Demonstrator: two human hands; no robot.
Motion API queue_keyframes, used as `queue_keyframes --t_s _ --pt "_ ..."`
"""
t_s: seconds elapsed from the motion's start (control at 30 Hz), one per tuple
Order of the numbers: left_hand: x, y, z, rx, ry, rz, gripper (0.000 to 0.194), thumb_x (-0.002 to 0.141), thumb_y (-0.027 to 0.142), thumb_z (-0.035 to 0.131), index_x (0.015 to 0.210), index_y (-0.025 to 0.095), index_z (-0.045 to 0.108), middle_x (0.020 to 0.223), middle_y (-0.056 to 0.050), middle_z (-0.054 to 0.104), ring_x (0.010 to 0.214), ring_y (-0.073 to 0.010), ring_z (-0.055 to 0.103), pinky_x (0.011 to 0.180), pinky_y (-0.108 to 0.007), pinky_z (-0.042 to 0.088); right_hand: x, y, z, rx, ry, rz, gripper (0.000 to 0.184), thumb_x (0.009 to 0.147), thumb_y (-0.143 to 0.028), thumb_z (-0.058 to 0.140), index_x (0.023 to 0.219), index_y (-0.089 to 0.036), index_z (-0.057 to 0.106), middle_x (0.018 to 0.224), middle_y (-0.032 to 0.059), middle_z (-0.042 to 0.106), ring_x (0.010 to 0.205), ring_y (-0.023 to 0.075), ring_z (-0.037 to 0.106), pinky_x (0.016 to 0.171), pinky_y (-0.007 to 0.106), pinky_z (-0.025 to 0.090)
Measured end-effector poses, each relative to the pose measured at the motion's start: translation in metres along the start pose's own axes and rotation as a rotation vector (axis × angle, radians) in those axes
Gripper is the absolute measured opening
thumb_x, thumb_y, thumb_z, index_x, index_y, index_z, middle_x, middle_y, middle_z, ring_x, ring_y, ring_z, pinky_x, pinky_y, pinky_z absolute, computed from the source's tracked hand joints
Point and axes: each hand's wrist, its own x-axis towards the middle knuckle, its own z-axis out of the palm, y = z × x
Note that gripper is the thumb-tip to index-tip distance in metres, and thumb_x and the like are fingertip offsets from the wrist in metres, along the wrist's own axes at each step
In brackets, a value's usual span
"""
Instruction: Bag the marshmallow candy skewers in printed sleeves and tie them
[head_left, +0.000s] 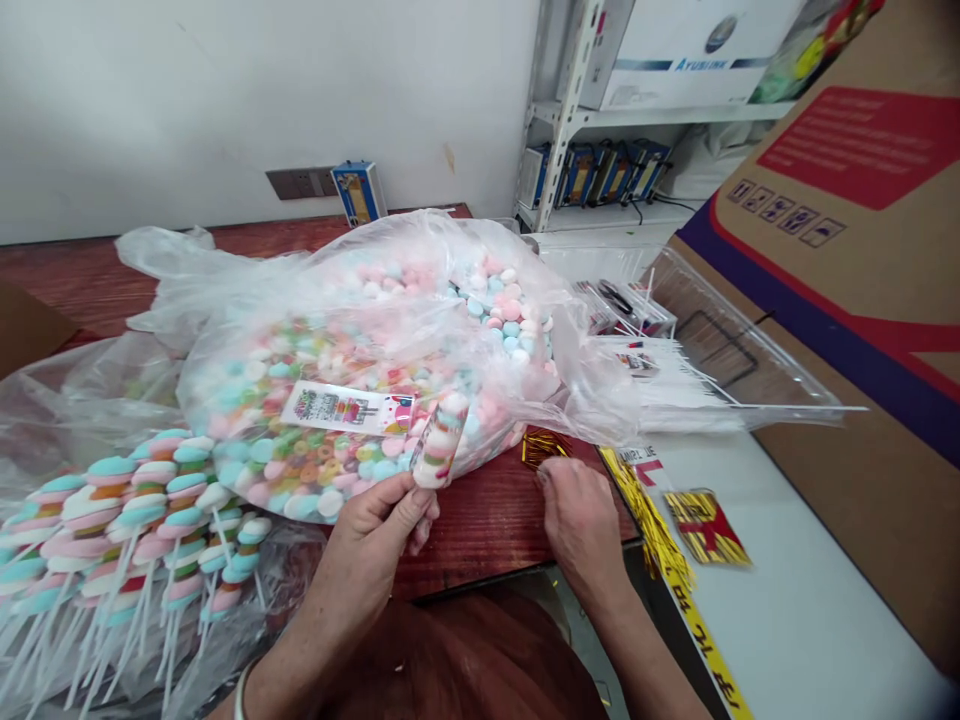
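in the head view, the left hand is holding a short stack of pastel sweets in a clear printed wrapper, tilting it in front of a bulging translucent plastic bag of pink, blue and white sweets. its thumb and fingers are clamping on the stack's lower end. the right hand is hovering or resting by the table's front edge, its fingers curling beside a small bunch of shiny gold strips; whether they are pinching one, i cannot tell. the step in hand seems to be fastening the wrapper's lower end, and the next move would probably call for parting a single strip while the left grip is keeping the wrapper gathered.

a reddish-brown wooden table is carrying the bag, and a flat printed clear sleeve is lying on top. striped sweet skewers on white sticks are piling up at the left. beyond, a white metal shelf is standing against a white wall, and a large brown cardboard box is leaning in at the right.
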Motion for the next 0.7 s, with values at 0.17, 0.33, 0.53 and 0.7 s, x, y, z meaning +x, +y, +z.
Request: queue_keyframes --t_s 0.17,0.33,0.53,0.7 --pt "0.008 0.014 0.023 0.097 -0.089 0.004 0.028 0.092 0.036 0.053 0.070 0.019 0.054 0.066 0.002 0.050 0.063 -0.0126 0.044 0.058 -0.024 0.035 0.012 -0.045 -0.030 0.172 0.298 -0.183 0.014 0.096 -0.012 0.060 0.109 -0.011 0.060 0.078 0.0050 0.069 0.068 0.0153 0.059 0.069 0.029 0.046" --pt "0.000 0.031 0.034 0.256 -0.135 0.130 0.021 0.092 0.027 0.043 0.073 0.021 0.052 0.084 -0.003 0.059 0.084 -0.0185 0.053 0.082 -0.030 0.042 0.018 -0.063 -0.025 0.215 0.225 -0.355 0.020 0.096 -0.006 0.053 0.115 -0.008 0.060 0.069 0.0043 0.066 0.063 0.0171 0.060 0.069 0.035 0.047" --pt "0.001 0.025 0.030 0.290 -0.020 0.123 0.032 0.096 0.039 0.041 0.070 0.022 0.048 0.074 -0.001 0.052 0.071 -0.0173 0.045 0.069 -0.030 0.039 0.015 -0.071 -0.021 0.489 0.200 -0.115 0.023 0.094 -0.013 0.058 0.116 -0.020 0.063 0.088 0.0069 0.074 0.076 0.0191 0.068 0.071 0.032 0.051" --pt "0.006 0.023 0.027 0.243 -0.044 0.142 0.036 0.095 0.038 0.045 0.064 0.020 0.043 0.065 0.002 0.044 0.065 -0.0140 0.040 0.062 -0.028 0.034 0.011 -0.076 -0.028 1.151 -0.265 0.489 0.020 0.096 -0.036 0.058 0.087 -0.020 0.067 0.059 -0.0031 0.058 0.051 0.0127 0.055 0.050 0.023 0.043"
